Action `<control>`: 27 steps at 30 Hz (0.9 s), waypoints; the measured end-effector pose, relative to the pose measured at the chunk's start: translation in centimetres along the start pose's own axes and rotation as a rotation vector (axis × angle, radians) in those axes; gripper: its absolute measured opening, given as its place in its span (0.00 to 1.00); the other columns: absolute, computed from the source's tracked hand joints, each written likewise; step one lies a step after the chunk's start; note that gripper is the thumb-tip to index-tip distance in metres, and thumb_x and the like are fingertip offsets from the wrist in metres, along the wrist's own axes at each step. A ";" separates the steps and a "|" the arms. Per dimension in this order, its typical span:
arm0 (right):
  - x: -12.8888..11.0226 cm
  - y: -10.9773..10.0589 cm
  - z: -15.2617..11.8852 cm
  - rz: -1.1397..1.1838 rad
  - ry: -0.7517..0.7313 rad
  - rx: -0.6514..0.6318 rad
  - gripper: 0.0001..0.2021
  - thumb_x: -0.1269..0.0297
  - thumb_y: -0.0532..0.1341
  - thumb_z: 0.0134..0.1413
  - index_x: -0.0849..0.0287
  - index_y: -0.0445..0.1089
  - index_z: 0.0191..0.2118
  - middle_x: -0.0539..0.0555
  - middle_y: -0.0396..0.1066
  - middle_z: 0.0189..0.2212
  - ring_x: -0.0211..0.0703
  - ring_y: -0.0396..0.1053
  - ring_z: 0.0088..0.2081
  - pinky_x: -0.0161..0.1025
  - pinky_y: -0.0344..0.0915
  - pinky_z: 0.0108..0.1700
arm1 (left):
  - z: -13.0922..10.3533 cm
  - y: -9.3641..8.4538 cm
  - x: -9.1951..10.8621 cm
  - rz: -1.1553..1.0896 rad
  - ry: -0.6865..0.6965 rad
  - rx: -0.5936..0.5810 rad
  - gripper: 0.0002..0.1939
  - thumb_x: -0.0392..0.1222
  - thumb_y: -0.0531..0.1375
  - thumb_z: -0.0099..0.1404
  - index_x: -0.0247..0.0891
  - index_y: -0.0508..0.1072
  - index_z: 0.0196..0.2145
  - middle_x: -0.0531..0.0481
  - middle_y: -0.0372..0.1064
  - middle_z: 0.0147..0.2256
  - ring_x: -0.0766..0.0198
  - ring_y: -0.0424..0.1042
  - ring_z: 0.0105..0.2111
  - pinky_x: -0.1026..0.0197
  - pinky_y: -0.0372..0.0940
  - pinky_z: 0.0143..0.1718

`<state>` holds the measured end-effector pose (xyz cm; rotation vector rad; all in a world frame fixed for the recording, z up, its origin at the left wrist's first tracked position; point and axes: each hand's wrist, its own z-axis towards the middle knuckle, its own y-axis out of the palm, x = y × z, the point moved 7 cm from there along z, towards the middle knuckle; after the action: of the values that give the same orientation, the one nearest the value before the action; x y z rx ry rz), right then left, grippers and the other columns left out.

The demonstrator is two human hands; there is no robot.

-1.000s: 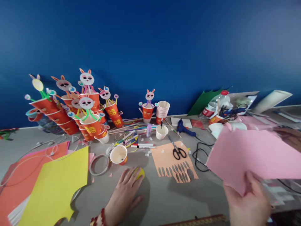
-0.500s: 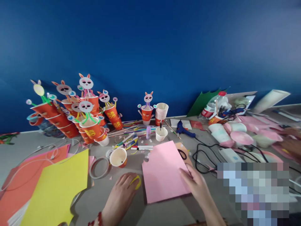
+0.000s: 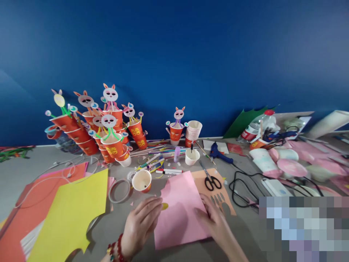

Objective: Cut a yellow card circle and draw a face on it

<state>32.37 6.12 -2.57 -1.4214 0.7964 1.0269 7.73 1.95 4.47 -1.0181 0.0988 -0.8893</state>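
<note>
We find the pink sheet of paper (image 3: 180,218) flat on the grey table (image 3: 128,251), between our two hands; it is taken here as the landmark. Its long axis runs away from us.

Our bare left hand (image 3: 141,220), with red beads at the wrist, is at the sheet's left edge, fingers together and pointing across it. At those fingertips we note a small yellow rounded piece of paper (image 3: 165,206), over the left part of the sheet and partly hidden. The left hand is clearly the nearer to it; the right is across the sheet. Whether our left fingers pinch the piece or only press it, we cannot tell. The long axis of the yellow piece cannot be established.

Our bare right hand (image 3: 214,216) is at the sheet's right edge, thumb reaching over the paper and apart from the forefinger. Whether the edge is clamped beneath, we cannot tell.

Beyond the sheet's right side, black-handled scissors (image 3: 209,183) rest on a pale orange sheet with leaf-shaped cutouts (image 3: 200,179). Past its far left corner stands an open red-and-white paper cup (image 3: 146,189); further left of the sheet lies a large yellow sheet with curved cuts (image 3: 73,211).
</note>
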 end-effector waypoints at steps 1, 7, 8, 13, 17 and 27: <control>-0.4 0.6 0.1 -0.007 -0.015 -0.012 0.17 0.54 0.59 0.60 0.56 0.70 0.51 0.59 0.79 0.43 0.53 0.78 0.42 0.41 0.75 0.42 | 0.1 0.3 0.3 0.019 0.027 -0.023 0.15 0.32 0.52 0.72 0.36 0.70 0.53 0.42 0.75 0.50 0.57 0.72 0.54 0.57 0.70 0.54; -0.2 0.8 0.3 -0.287 -0.089 0.074 0.19 0.54 0.56 0.62 0.55 0.65 0.55 0.57 0.79 0.35 0.51 0.78 0.34 0.42 0.74 0.36 | -0.9 0.8 0.6 0.073 0.092 -0.108 0.15 0.33 0.54 0.71 0.38 0.72 0.52 0.41 0.74 0.52 0.54 0.71 0.55 0.52 0.70 0.54; -0.1 0.6 0.3 -0.323 -0.099 0.083 0.18 0.55 0.56 0.63 0.55 0.65 0.55 0.55 0.79 0.31 0.50 0.77 0.31 0.41 0.73 0.33 | -0.9 0.0 0.2 0.087 0.071 -0.056 0.17 0.32 0.55 0.70 0.39 0.70 0.54 0.40 0.72 0.54 0.52 0.69 0.57 0.50 0.69 0.55; -0.2 0.2 0.3 -0.388 -0.175 0.109 0.14 0.54 0.55 0.65 0.54 0.66 0.51 0.51 0.76 0.26 0.46 0.76 0.25 0.37 0.70 0.26 | 0.3 -3.3 -5.5 0.290 -0.315 0.157 0.36 0.47 0.63 0.66 0.37 0.55 0.66 0.32 0.61 0.62 0.40 0.60 0.62 0.36 0.61 0.59; -0.4 0.2 0.1 -0.501 -0.223 0.179 0.15 0.53 0.56 0.65 0.55 0.68 0.50 0.53 0.78 0.29 0.46 0.77 0.26 0.37 0.71 0.26 | 0.9 -3.2 -8.7 0.272 -0.390 0.118 0.41 0.53 0.62 0.66 0.36 0.50 0.68 0.32 0.64 0.60 0.42 0.67 0.58 0.41 0.67 0.55; -1.2 0.6 0.2 -0.539 -0.258 0.160 0.12 0.56 0.53 0.67 0.54 0.69 0.48 0.49 0.77 0.25 0.43 0.76 0.23 0.35 0.68 0.24 | -0.8 -7.2 -8.4 0.203 -0.431 0.279 0.37 0.51 0.61 0.67 0.37 0.52 0.67 0.34 0.62 0.61 0.43 0.65 0.61 0.40 0.65 0.59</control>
<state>31.32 6.16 -1.69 -1.2378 0.2723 0.6898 -2.40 5.58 6.92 -0.8982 -0.2747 -0.4692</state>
